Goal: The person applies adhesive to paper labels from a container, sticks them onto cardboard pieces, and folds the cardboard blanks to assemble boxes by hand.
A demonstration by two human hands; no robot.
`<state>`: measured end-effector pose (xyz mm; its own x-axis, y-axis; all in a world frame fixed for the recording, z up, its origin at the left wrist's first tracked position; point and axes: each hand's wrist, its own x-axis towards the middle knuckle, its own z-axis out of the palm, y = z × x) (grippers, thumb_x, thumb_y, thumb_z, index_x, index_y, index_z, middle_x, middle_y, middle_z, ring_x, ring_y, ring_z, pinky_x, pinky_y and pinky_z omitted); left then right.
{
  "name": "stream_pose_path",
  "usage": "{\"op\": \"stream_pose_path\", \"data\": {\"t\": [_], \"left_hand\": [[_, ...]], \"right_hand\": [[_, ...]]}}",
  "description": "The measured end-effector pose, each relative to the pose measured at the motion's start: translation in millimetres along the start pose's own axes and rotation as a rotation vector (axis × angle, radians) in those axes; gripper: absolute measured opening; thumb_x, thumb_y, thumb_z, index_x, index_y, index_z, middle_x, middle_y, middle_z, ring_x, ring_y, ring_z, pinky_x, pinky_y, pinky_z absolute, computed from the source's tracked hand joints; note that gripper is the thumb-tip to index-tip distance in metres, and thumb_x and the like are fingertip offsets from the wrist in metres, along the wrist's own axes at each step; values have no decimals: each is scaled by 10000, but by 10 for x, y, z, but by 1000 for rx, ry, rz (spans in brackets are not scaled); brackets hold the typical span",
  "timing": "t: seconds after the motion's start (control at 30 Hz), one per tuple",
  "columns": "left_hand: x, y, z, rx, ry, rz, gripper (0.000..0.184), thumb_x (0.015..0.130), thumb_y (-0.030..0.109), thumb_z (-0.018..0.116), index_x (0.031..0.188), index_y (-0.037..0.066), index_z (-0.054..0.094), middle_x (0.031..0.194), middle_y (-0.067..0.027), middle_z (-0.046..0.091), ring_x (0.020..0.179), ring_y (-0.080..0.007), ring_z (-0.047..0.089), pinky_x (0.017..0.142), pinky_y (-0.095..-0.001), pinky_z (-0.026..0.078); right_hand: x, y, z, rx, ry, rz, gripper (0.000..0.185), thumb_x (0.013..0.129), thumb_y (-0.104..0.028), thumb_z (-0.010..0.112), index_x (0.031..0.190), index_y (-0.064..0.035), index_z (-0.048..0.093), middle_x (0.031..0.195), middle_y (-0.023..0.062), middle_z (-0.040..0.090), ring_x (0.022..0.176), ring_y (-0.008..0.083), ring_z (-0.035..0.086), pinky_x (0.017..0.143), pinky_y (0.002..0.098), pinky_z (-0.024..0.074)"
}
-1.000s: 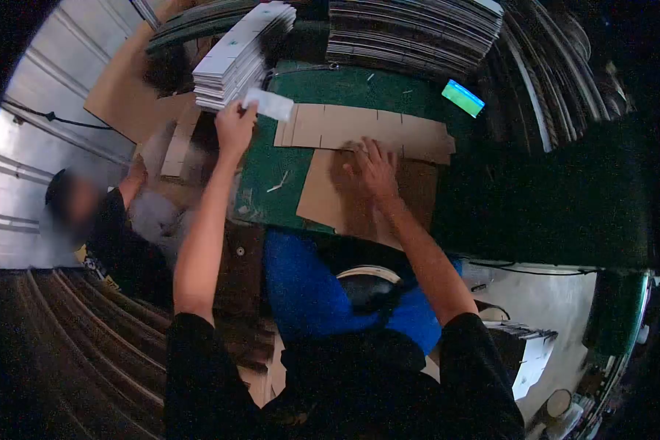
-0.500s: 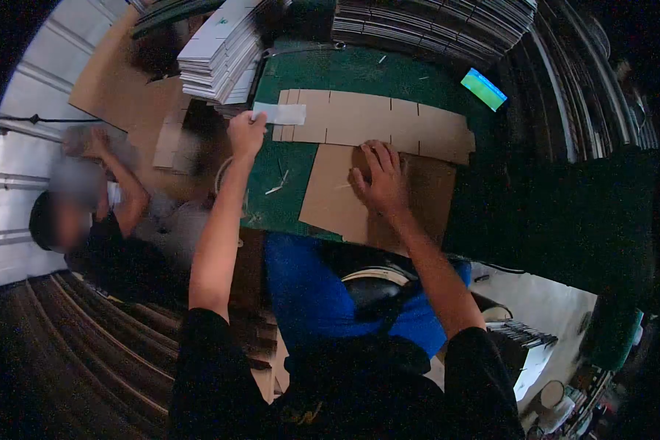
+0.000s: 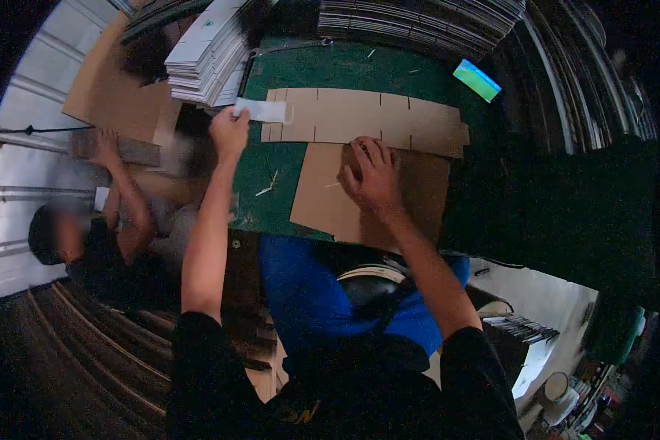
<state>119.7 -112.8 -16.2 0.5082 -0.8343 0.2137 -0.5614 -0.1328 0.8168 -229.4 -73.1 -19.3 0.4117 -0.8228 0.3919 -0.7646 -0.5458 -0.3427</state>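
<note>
My left hand (image 3: 229, 133) is closed, pinching the left end of a whitish strip (image 3: 264, 111). The strip's other end lies over the left end of a slotted cardboard strip (image 3: 352, 114) on the green tabletop. A pale outline shows on the cardboard beside the strip's right end. My right hand (image 3: 375, 176) rests with fingers apart across the lower edge of the slotted cardboard and a larger brown cardboard sheet (image 3: 319, 194) below it. No object shows in that hand.
A stack of white-faced boards (image 3: 211, 55) stands at the back left, near a wrench (image 3: 293, 48). More stacked cardboard (image 3: 418, 26) is at the back. A lit phone (image 3: 477, 81) lies at the right. On the left, a co-worker (image 3: 103, 220) handles a cardboard piece (image 3: 136, 152).
My left hand and the whitish strip have shifted slightly left over the cardboard, and the pale outline has come into view. My right hand stays in place. The camera view has shifted a little.
</note>
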Motion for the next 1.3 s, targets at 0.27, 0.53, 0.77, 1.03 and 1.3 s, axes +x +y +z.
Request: {"op": "stream_pose_path", "data": {"t": [0.27, 0.53, 0.77, 1.03, 1.3], "left_hand": [[-44, 225, -23, -233, -62, -114, 218, 896, 214, 691, 892, -3, 706, 649, -23, 641, 564, -84, 578, 535, -276, 462], [60, 38, -175, -29, 27, -47, 223, 868, 215, 707, 892, -7, 697, 666, -75, 664, 584, -125, 616, 564, -302, 471], [32, -58, -156, 61, -34, -51, 245, 864, 239, 699, 869, -6, 701, 639, -72, 657, 578, -148, 623, 579, -325, 484], [67, -18, -283, -315, -55, -127, 213, 900, 187, 684, 924, -25, 694, 694, -4, 624, 587, -74, 557, 540, -236, 445], [138, -133, -352, -24, 1, -20, 226, 888, 206, 707, 899, -19, 696, 622, -11, 592, 572, -92, 557, 534, -265, 431]], "right_hand": [[12, -76, -87, 21, -28, 22, 506, 848, -262, 650, 1300, -57, 552, 1384, 124, 470, 1301, 335, 418, 1077, 559, 303], [32, -73, -114, 34, -17, 21, 526, 836, -257, 665, 1310, -59, 547, 1391, 118, 468, 1305, 327, 414, 1066, 556, 314], [-12, -49, -33, 0, -19, 26, 538, 836, -259, 668, 1322, -66, 543, 1388, 115, 465, 1315, 330, 399, 1061, 551, 320], [0, -40, -28, 81, -55, 61, 521, 878, -344, 602, 1333, -96, 539, 1432, 137, 458, 1335, 373, 401, 1070, 649, 272], [14, -41, -43, -36, -52, 51, 540, 837, -273, 642, 1324, -65, 536, 1388, 127, 456, 1321, 335, 397, 1071, 562, 302]]}}
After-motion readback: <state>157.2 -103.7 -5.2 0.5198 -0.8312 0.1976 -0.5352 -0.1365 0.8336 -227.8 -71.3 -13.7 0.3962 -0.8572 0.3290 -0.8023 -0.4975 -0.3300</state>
